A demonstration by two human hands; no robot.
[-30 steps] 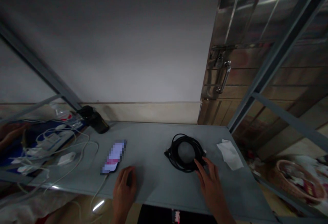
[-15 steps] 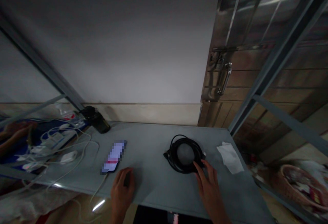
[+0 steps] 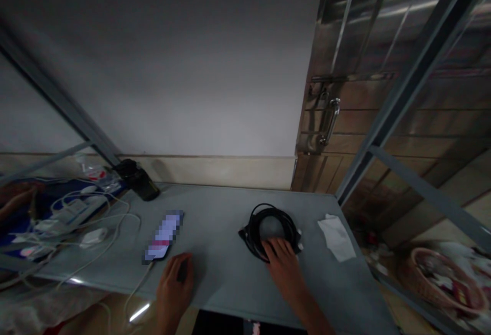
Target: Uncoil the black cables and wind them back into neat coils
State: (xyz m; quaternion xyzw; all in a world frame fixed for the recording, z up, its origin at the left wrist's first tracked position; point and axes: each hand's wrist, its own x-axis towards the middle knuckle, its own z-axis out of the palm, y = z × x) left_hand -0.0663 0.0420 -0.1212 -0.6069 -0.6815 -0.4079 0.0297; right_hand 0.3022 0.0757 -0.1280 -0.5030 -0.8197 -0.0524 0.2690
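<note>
My right hand [image 3: 282, 266] lies over the near side of a coil of black cable [image 3: 270, 230], its fingers on the loops. Whether it grips them is hard to see. My left hand [image 3: 174, 289] rests at the table's near edge, just below and right of a smartphone [image 3: 163, 235]. A dark patch under its fingers is too dim to read. The phone lies flat with its screen blurred out, and a white cable [image 3: 138, 284] runs from its lower end over the table edge.
A white tissue [image 3: 336, 238] lies right of the coil. Left stand a power strip [image 3: 72, 212], a white charger [image 3: 94, 237], tangled white cables and a dark bottle [image 3: 138, 180]. Another person's hand [image 3: 15, 198] lies far left. A woven basket [image 3: 441, 281] sits low right.
My right hand has slid left from the coil's right edge onto its near side. The coil itself stays put. My left hand has barely moved, and the whole view has shifted slightly.
</note>
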